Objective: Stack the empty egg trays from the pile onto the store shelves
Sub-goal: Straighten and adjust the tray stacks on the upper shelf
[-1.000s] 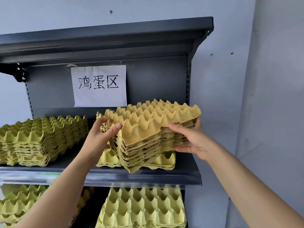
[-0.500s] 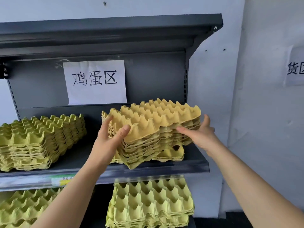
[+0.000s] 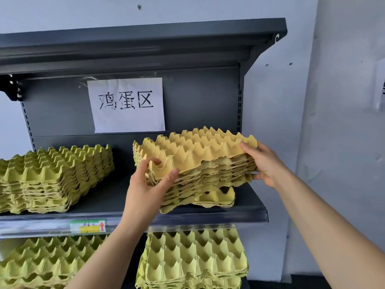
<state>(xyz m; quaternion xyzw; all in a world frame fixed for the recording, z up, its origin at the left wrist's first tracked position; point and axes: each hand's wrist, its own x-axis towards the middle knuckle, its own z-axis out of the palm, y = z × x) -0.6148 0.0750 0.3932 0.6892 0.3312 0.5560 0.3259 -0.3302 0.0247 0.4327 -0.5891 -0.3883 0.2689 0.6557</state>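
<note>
Your tray stack (image 3: 198,159) sits centre-right of the frame: moulded pulp, matte and fibrous, with peaked cones, scalloped rims and an ochre top tray. Its lowest trays rest on the shelf (image 3: 239,215). The upper trays lie skewed over them, corners out of line.

Your left hand (image 3: 145,184) grips the near-left corner, thumb and fingers curled round several layers. Your right hand (image 3: 264,163) clamps the right corner, thumb on the top rim and fingers tucked under the side.

The shelf is dark grey painted metal, smooth, with a clear strip along its front edge holding a price label (image 3: 88,226). A white paper sign (image 3: 127,105) with black characters is taped to the back panel. The wall (image 3: 343,122) is pale, slightly pitted.

At mid-left a greener second stack (image 3: 56,176) stands squared, well apart from yours, bare deck between them. Your stack's right corner reaches near the shelf's right end. Headroom shows up to the top shelf (image 3: 145,38). More lower trays (image 3: 193,259) fill the level beneath.
</note>
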